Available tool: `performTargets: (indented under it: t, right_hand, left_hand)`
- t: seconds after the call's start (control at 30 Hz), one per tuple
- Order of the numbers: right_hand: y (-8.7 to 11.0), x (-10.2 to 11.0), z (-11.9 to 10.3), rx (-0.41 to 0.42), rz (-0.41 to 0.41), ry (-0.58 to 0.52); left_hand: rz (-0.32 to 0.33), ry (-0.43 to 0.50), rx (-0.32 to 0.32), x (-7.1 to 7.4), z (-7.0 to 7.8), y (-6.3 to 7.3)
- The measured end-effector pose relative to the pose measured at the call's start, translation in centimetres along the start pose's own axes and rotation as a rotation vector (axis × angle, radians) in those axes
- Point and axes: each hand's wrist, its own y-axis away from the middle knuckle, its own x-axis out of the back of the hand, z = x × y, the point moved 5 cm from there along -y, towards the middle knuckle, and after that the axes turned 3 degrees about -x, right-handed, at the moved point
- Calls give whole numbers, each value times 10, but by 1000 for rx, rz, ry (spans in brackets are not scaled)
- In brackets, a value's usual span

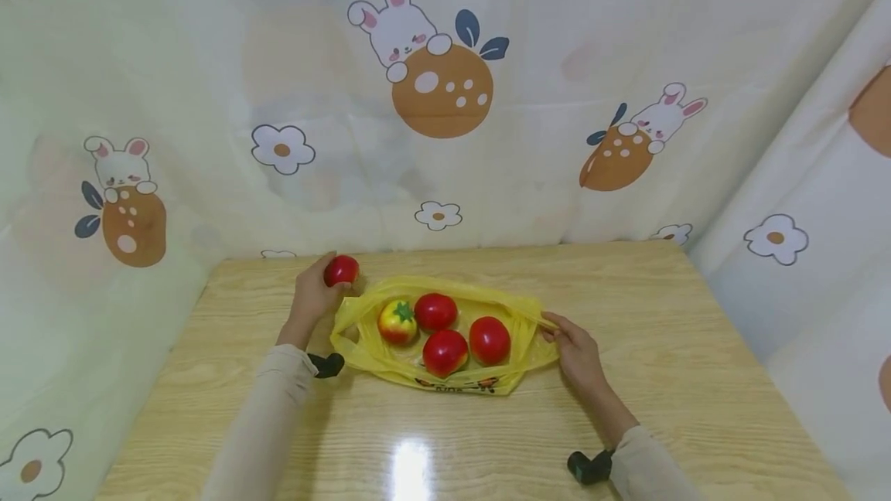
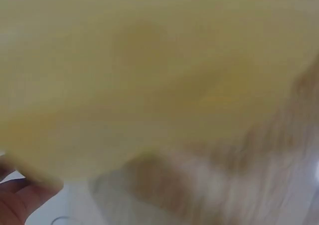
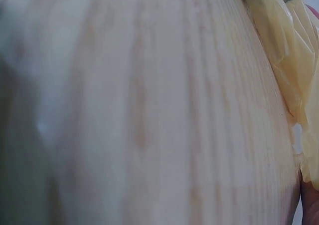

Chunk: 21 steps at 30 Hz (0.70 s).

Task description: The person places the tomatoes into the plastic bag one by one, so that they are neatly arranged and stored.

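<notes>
A yellow plastic bag (image 1: 376,358) lies on the table with its mouth spread open. Inside it sit several toy tomatoes, most of them plain red (image 1: 436,311), while one yellow-and-red tomato (image 1: 398,322) shows a green star-shaped top. At the bag's far left corner, my left hand (image 1: 313,294) holds another red tomato (image 1: 342,271) above the table, outside the bag. My right hand (image 1: 579,352) pinches the bag's right edge. In the left wrist view, blurred yellow plastic (image 2: 149,75) hides the held tomato; only some fingers (image 2: 37,197) show.
The wooden table (image 1: 696,377) ends at a printed curtain (image 1: 557,176) behind the bag, and curtain also hangs at both sides. Each wrist wears a black device, one by the left sleeve (image 1: 327,365) and one by the right (image 1: 588,468).
</notes>
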Motion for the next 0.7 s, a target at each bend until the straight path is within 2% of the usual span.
performTargets:
  t: [0.17,0.37,0.5,0.7]
  right_hand:
    - [1,0,-3,24,1,-21]
    - [0,1,-1,38,-11,-3]
    - [0,1,1,23,-14,-13]
    - [-3,0,3,-29,-28,-27]
  left_hand:
    - [56,14,55,34,1,6]
    - [78,19,136,67,2,7]
    - [81,58,162,79,10,9]
    - [79,96,176,84,26,9]
